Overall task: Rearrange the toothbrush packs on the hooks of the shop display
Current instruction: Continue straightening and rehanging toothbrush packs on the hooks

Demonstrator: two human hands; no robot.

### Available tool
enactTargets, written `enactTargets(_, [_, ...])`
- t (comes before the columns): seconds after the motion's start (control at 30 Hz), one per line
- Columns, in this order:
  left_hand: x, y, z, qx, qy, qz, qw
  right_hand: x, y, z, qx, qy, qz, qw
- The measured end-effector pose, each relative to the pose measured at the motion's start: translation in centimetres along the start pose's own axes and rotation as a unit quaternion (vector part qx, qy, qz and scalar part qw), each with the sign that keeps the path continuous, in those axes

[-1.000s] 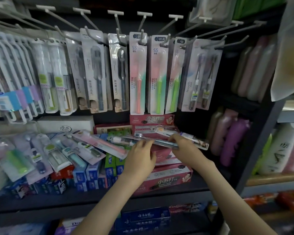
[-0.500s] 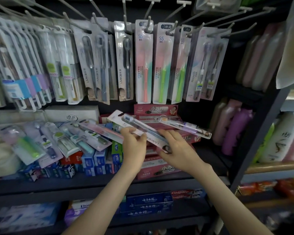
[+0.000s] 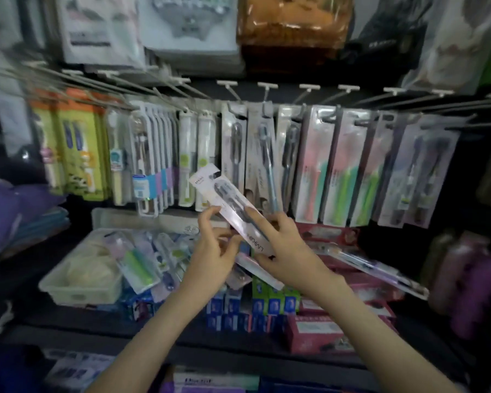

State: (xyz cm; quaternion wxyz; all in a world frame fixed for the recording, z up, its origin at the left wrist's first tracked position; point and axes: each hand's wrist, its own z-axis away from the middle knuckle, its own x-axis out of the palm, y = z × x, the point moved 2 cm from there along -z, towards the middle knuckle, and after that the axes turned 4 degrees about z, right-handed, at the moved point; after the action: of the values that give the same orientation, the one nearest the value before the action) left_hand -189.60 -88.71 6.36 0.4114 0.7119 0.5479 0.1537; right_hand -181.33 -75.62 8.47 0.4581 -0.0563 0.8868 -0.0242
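A white toothbrush pack point(image 3: 230, 205) with a dark brush is lifted in front of the display, tilted with its top to the upper left. My right hand point(image 3: 289, 251) grips its lower end, thumb and fingers curled round it. My left hand point(image 3: 213, 251) touches the pack's left edge with its fingertips, fingers loosely bent. Behind it, a row of hooks point(image 3: 264, 92) carries hanging toothbrush packs point(image 3: 312, 165), grey, pink and green. More loose packs point(image 3: 377, 268) lie on the red boxes to the right of my hands.
Below the hooks, a shelf point(image 3: 238, 338) holds red boxes point(image 3: 318, 333), blue toothpaste boxes point(image 3: 238, 307) and a white tub point(image 3: 80, 287) with loose packs beside it. Purple bottles point(image 3: 471, 279) stand at the right. Bagged goods point(image 3: 292, 26) sit above the hooks.
The white pack has come up from the pile on the boxes to the level of the hanging packs, held in both hands. The view has tilted upward, so the upper shelf now shows.
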Motion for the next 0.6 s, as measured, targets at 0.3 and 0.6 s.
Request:
enactTargets(0.3, [-5.4, 0.2, -4.7, 0.006, 0.082, -0.104, 0.991, 0.3, -2.3, -8.4, 0.061, 0.096, 0.057, 0.992])
enactTargets(0.6, [-4.9, 0.0, -5.2, 0.018, 0.07, -0.166, 0.984, 2.1, -1.7, -11.4, 0.178, 0.111, 0.048, 0.977])
